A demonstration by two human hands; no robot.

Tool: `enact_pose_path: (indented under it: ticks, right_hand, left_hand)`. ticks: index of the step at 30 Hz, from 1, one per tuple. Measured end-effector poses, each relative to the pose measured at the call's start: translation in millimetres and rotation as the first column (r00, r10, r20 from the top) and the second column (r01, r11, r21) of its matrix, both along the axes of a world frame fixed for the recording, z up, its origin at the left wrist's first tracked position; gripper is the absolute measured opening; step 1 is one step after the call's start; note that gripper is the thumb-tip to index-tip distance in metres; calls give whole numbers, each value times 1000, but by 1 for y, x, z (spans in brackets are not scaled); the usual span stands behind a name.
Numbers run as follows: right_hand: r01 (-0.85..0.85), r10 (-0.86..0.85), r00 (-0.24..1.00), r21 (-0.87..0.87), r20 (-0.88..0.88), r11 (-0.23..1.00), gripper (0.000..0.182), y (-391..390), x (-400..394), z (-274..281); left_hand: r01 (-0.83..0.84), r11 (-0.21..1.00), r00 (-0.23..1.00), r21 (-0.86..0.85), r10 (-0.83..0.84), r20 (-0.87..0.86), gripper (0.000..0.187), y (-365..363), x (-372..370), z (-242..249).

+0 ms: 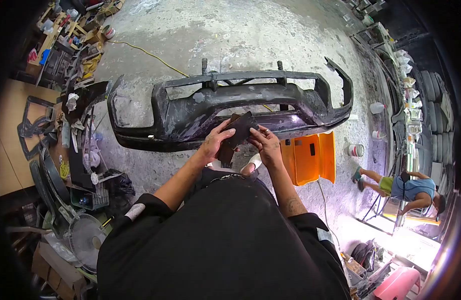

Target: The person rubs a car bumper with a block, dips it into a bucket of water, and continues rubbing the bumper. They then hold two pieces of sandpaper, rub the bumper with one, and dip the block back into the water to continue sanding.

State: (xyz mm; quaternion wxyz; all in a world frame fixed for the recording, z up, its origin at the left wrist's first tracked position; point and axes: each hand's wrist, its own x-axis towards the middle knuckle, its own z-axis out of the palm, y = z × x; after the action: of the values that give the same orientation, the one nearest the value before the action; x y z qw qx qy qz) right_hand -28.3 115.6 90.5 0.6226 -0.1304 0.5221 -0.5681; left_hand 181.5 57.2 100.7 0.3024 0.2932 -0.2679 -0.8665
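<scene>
My left hand (pixel 216 144) is closed on a dark sheet of sandpaper (pixel 244 126), its thumb lying over the face. A brownish part (pixel 226 153) hangs below the fingers. At the sheet's right edge, my right hand (pixel 266 146) pinches it between thumb and fingers. Just beyond both hands stretches a black car bumper (pixel 185 111), with grey, scuffed patches on its surface and raised on a stand with two upright posts. The sheet overlaps the bumper's near edge in this view.
An orange plastic piece (pixel 294 160) stands right of my legs. Clutter, a fan (pixel 86 240) and a crate (pixel 93 200) line the left side. A yellow cord (pixel 150 54) crosses the concrete floor. At right, a person (pixel 410 190) bends near shelves; a bucket (pixel 356 150) sits closer.
</scene>
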Motion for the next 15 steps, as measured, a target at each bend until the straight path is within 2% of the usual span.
enact_pose_path:
  ticks: [1, 5, 8, 10, 12, 13, 14, 15]
  right_hand:
    - [12, -12, 1000, -47, 10, 999, 47, -1, 1, -1]
    - [4, -7, 998, -49, -55, 999, 44, 0, 0, 2]
    - [-71, 68, 995, -36, -73, 997, 46, 2, -2, 8]
    - [-137, 128, 980, -54, -156, 989, 50, 1, -3, 19]
    - [-198, 178, 960, -73, -216, 978, 53, 0, -7, 33]
    - [-254, 221, 935, -87, -277, 963, 55, 0, -9, 36]
    - [-313, 262, 898, -95, -355, 945, 61, -1, -11, 32]
    - [-312, 261, 898, -95, -355, 945, 61, -1, -10, 31]
  left_hand:
    - [0, 1000, 1000, 1, 0, 1, 53, 0, 0, 1]
    - [-29, 999, 998, -16, 28, -64, 49, -4, 4, -1]
    - [-31, 999, 997, -20, 30, -76, 49, -7, 4, -4]
    - [-32, 999, 997, -11, 31, -77, 49, -11, 10, 0]
    - [178, 983, 973, -33, -181, -145, 53, -16, 19, 5]
    - [177, 984, 973, -32, -180, -144, 53, -15, 19, -6]
    - [167, 965, 985, -200, -154, 82, 54, -14, 16, -21]
    - [191, 913, 952, -359, -84, 294, 56, -12, 12, -31]
